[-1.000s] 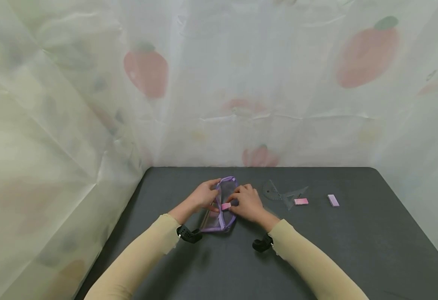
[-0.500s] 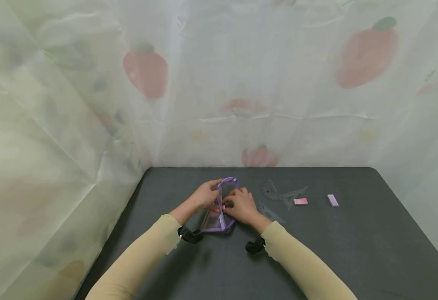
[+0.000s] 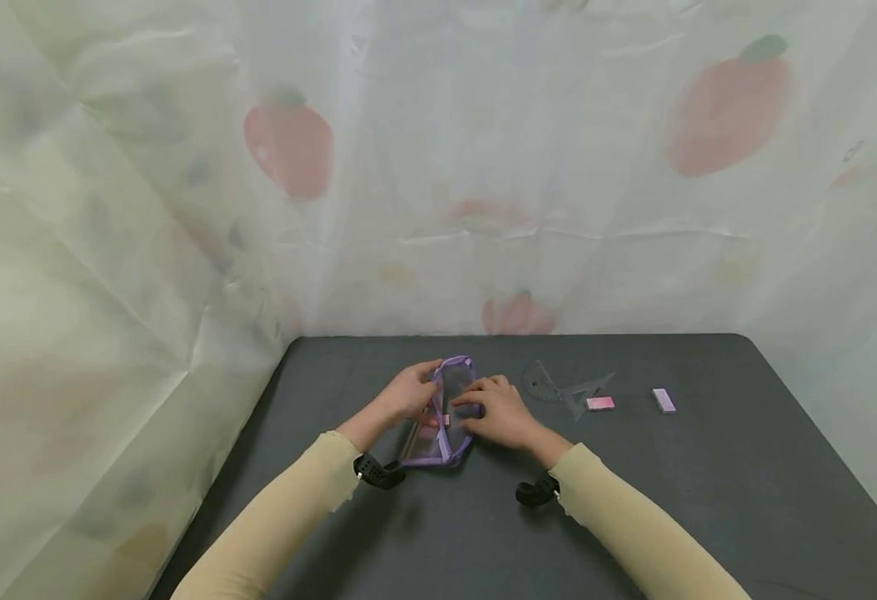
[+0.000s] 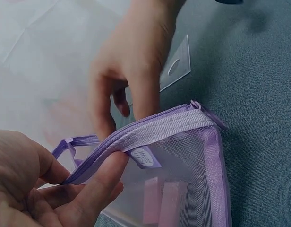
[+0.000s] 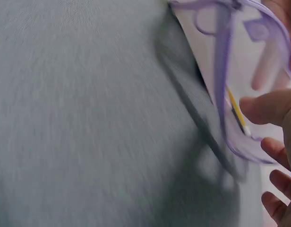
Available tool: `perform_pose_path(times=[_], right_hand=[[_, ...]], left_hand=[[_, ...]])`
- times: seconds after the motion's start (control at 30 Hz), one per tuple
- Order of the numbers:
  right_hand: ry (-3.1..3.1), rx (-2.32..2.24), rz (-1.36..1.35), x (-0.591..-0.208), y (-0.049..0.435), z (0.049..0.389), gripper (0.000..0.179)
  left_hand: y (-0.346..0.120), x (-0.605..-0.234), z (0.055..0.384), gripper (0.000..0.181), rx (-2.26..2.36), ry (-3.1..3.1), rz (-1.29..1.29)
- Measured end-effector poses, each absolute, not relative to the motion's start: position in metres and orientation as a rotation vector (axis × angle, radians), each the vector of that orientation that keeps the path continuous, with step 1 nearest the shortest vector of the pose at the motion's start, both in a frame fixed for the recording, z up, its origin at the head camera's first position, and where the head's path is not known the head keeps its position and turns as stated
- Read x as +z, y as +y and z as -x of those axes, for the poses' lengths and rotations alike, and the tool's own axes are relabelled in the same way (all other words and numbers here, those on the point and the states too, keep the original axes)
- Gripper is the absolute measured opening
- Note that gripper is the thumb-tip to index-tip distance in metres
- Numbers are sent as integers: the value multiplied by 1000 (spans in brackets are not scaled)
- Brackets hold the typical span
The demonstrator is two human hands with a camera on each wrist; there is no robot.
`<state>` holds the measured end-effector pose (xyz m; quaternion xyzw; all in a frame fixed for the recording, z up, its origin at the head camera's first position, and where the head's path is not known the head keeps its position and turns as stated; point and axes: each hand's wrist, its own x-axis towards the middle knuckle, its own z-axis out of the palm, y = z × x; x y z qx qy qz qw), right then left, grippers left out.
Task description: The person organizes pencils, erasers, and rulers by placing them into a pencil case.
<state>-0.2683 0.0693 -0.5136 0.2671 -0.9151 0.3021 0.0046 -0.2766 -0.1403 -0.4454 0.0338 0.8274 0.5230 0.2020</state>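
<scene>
My left hand (image 3: 407,392) pinches the zipped edge of a see-through mesh pencil case (image 4: 155,142) with purple trim, its mouth held apart. Through the mesh, two pink blocks like erasers (image 4: 152,201) show inside in the left wrist view. A thin yellow stick, like a pencil (image 5: 235,108), also lies in the case. My right hand (image 3: 502,410) is over the mouth from the right side, its fingers loosely bent with nothing between thumb and fingertips. In the right wrist view its thumb and fingers stand apart at the purple rim.
On the dark table (image 3: 709,500), right of the case, lie a clear protractor (image 3: 539,382) and a clear set square (image 3: 590,392). A pink eraser (image 3: 599,403) lies by the set square, and a lilac one (image 3: 664,401) farther right. A printed curtain (image 3: 596,183) hangs behind.
My right hand moved left into the case's mouth with a pink eraser, let it go inside, then drew back a little to the right. The left hand keeps its grip on the edge.
</scene>
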Motion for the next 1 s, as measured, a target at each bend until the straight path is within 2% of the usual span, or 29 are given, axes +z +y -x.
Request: perform_pose_path(times=[0.53, 1.0], right_hand=[[-2775, 1100, -768, -491, 157, 259, 48], [-2750, 1017, -587, -492, 257, 243, 48]], left_hand=[[-140, -448, 278, 58, 1483, 2315, -75], [-141, -445, 277, 60, 1517, 2278, -76]])
